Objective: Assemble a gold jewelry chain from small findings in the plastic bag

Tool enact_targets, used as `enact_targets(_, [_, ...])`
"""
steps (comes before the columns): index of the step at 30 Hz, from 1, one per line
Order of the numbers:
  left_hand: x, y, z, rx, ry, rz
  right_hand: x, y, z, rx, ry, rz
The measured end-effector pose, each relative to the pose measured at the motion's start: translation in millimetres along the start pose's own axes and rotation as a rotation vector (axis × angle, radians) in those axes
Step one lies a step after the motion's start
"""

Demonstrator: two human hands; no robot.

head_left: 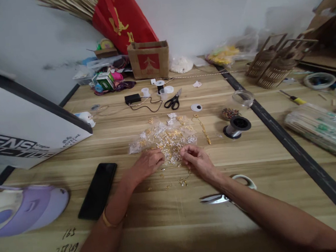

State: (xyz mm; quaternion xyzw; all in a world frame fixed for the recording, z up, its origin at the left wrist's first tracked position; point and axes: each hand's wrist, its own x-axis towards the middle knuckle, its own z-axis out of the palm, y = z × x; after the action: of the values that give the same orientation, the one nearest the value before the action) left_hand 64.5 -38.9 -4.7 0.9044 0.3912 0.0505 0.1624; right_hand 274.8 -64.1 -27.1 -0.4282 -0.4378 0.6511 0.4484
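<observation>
A loose pile of small gold and silver jewellery findings (169, 143), partly in clear little bags, lies in the middle of the wooden table. At its left edge rests my left hand (149, 163), fingers curled down together; their tips are hidden. My right hand (197, 160) is at the pile's right edge, thumb and forefinger pinched; whatever they hold is too small to name. Just below the hands lie a thin gold chain (171, 167) and a few tiny gold charms (183, 181). White-handled scissors (215, 198) lie partly under my right forearm.
A black phone (98, 191) and a purple-white appliance (31, 208) are at the left. Behind the pile lie black scissors (173, 102). To the right stand a wire spool (236, 127), a tipped jar of beads (231, 112) and bagged sticks (321, 128). A gold chain (202, 129) lies nearby.
</observation>
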Motion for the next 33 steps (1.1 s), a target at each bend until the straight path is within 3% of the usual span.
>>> enact_targets(3, [0,0,-0.1,0.019,-0.001,-0.005,0,0,0,0.001,-0.005,-0.010])
enact_targets(6, [1,-1,-0.2,-0.066,0.081,-0.037,1,1,-1,0.007,-0.003,-0.013])
enact_targets(12, [5,5,-0.6,-0.466,0.292,-0.202,2,3,-1,0.001,-0.009,-0.007])
enact_targets(17, [9,12,3.1,-0.877,0.356,-0.320,2,3,0,-0.020,-0.012,-0.032])
enact_targets(20, [11,13,6.2,-1.014,0.349,-0.340,2,1,1,-0.019,-0.010,-0.051])
enact_targets(25, [13,16,11.2,-1.127,0.344,-0.364,1,-2,1,-0.049,-0.024,-0.088])
enact_targets(33, [15,18,14.4,-1.114,0.346,-0.404,3,3,0,-0.018,-0.029,-0.092])
